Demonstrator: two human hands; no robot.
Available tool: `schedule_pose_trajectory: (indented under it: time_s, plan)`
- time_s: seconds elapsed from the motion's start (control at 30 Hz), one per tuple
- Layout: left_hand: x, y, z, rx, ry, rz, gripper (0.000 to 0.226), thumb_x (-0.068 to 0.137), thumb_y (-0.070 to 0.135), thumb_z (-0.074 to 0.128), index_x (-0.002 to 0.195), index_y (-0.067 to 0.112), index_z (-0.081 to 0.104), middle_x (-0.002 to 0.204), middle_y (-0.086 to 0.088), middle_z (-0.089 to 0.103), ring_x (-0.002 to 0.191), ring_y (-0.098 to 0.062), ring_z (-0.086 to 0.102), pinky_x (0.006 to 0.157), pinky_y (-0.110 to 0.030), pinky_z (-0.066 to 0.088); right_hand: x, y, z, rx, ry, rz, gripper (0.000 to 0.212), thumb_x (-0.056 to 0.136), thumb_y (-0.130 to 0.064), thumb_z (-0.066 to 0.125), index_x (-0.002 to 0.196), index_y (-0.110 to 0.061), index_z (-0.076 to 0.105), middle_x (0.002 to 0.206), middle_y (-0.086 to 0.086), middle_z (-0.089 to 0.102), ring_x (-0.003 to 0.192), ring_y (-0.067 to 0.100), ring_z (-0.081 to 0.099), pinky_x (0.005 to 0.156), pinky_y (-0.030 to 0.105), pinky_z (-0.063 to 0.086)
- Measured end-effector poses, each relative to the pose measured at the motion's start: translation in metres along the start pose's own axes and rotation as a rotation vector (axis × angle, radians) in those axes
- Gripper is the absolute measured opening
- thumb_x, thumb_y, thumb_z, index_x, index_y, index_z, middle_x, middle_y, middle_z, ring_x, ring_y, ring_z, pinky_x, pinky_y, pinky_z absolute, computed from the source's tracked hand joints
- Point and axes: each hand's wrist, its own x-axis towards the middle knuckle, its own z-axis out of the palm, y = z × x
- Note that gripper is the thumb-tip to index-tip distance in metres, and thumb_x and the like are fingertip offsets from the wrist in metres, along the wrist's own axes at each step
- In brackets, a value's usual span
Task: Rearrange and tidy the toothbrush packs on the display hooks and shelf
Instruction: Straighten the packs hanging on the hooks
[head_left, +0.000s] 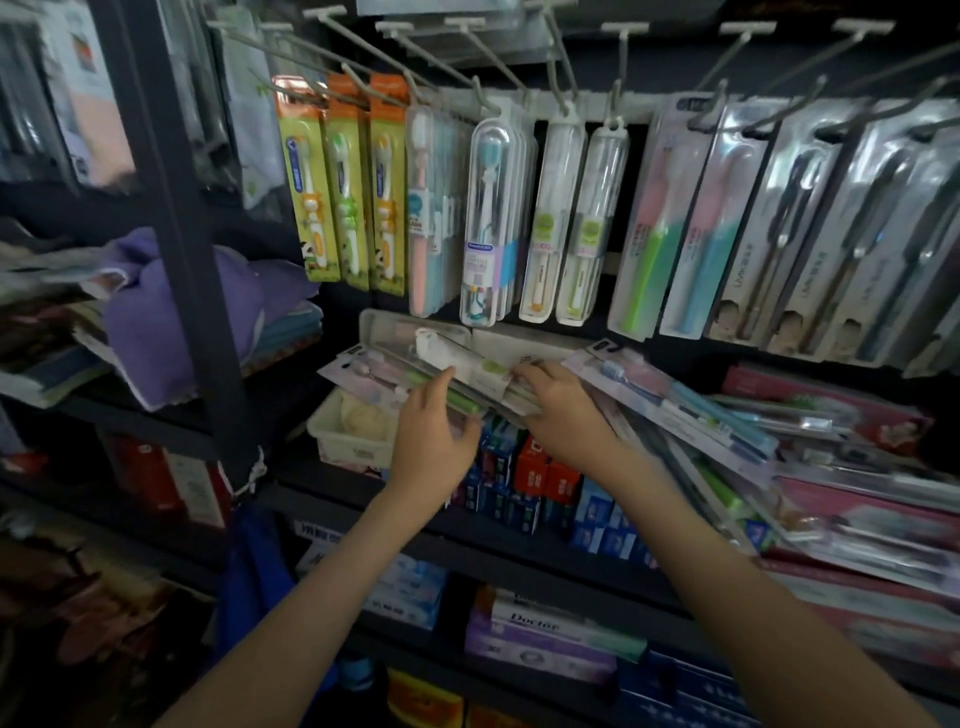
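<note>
Both my hands hold a loose stack of toothbrush packs above the shelf, just under the hanging rows. My left hand grips the stack's left front edge, thumb on top. My right hand clasps its right end. Above, metal display hooks carry orange-topped children's toothbrush packs, clear-cased brushes, pink-and-green packs and grey packs. A messy pile of flat toothbrush packs lies on the shelf to the right.
A white basket sits on the shelf at the left under the stack. Toothpaste boxes stand below my hands, more on lower shelves. A dark upright post separates a left bay with folded purple cloths.
</note>
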Motion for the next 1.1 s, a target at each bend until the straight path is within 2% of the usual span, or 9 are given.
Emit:
schedule_pose_trajectory:
  time_s: [0.17,0.33,0.5,0.6,0.7,0.77,0.83,0.93,1.1]
  plan:
    - [-0.005,0.015,0.005,-0.725,-0.092,-0.550,0.045,0.083,0.035,0.067,0.117,0.012,0.051,0.115,-0.009,0.063,0.101,-0.017,0.062,0.090,-0.031,0.051,-0.035,-0.001,-0.008,0.099,0.156,-0.160,0.056,0.074,0.004,0.063,0.129,-0.002,0.052,0.119,0.017,0.054,0.114,0.030,0.048,0.101,0.031,0.037]
    - [-0.010,0.040,-0.006,-1.013,-0.070,-0.449,0.031,0.093,0.012,0.056,0.123,0.005,0.053,0.110,-0.015,0.067,0.098,-0.024,0.067,0.073,-0.027,0.057,-0.054,-0.013,-0.017,0.108,0.209,-0.284,0.058,0.072,0.003,0.062,0.129,-0.001,0.051,0.113,0.016,0.055,0.109,0.017,0.041,0.097,0.016,0.028]
    - [-0.008,0.064,-0.024,-0.889,-0.269,-0.172,0.034,0.091,0.011,0.059,0.125,0.012,0.054,0.108,-0.011,0.068,0.098,-0.022,0.067,0.073,-0.028,0.055,-0.053,-0.028,-0.041,0.129,0.249,-0.285,0.065,0.083,-0.012,0.067,0.141,-0.006,0.038,0.121,0.009,0.053,0.109,0.019,0.049,0.094,0.027,0.042]
    - [0.007,0.080,-0.035,-0.961,-0.412,-0.106,0.035,0.090,0.019,0.054,0.125,0.014,0.054,0.099,-0.007,0.070,0.074,-0.010,0.069,0.056,-0.016,0.051,-0.049,-0.038,-0.068,0.134,0.209,-0.245,0.085,0.088,-0.020,0.061,0.151,-0.029,0.005,0.130,-0.001,0.045,0.093,0.006,0.054,0.077,0.020,0.050]
    - [0.033,0.094,-0.046,-0.882,-0.495,-0.041,0.046,0.081,0.051,0.057,0.117,0.023,0.059,0.107,0.001,0.071,0.095,-0.011,0.068,0.083,-0.027,0.053,-0.041,-0.038,-0.091,0.163,0.218,-0.200,0.095,0.090,-0.025,0.057,0.140,-0.050,-0.020,0.126,-0.007,0.044,0.075,0.007,0.060,0.066,0.028,0.055]
    - [0.056,0.100,-0.045,-0.696,-0.401,0.056,0.051,0.077,0.066,0.055,0.116,0.032,0.059,0.116,0.009,0.065,0.112,-0.011,0.059,0.097,-0.029,0.046,-0.029,-0.032,-0.106,0.168,0.296,-0.179,0.093,0.092,-0.027,0.055,0.139,-0.052,-0.021,0.118,-0.007,0.046,0.067,0.004,0.057,0.060,0.026,0.050]
    - [0.077,0.107,-0.043,-0.383,-0.198,0.186,0.032,0.091,0.049,0.048,0.119,0.035,0.052,0.121,0.014,0.058,0.117,-0.010,0.053,0.093,-0.015,0.040,-0.016,-0.027,-0.122,0.156,0.343,-0.138,0.090,0.092,-0.026,0.054,0.142,-0.049,-0.018,0.107,-0.005,0.047,0.063,0.005,0.053,0.057,0.023,0.045]
    - [0.102,0.106,-0.033,0.036,0.039,0.400,0.050,0.096,0.024,0.050,0.144,0.021,0.035,0.145,-0.001,0.038,0.133,-0.019,0.037,0.101,-0.020,0.028,-0.002,-0.020,-0.137,0.100,0.353,-0.086,0.090,0.091,-0.026,0.054,0.145,-0.044,-0.016,0.098,-0.002,0.045,0.063,0.006,0.049,0.056,0.022,0.040]
    - [0.123,0.111,-0.023,0.051,0.113,0.455,0.073,0.093,0.020,0.056,0.151,0.029,0.011,0.157,0.000,0.015,0.143,-0.017,0.016,0.114,-0.033,0.021,0.007,-0.016,-0.138,0.087,0.341,-0.074,0.091,0.090,-0.028,0.054,0.144,-0.044,-0.017,0.100,0.001,0.048,0.064,0.012,0.048,0.058,0.024,0.037]
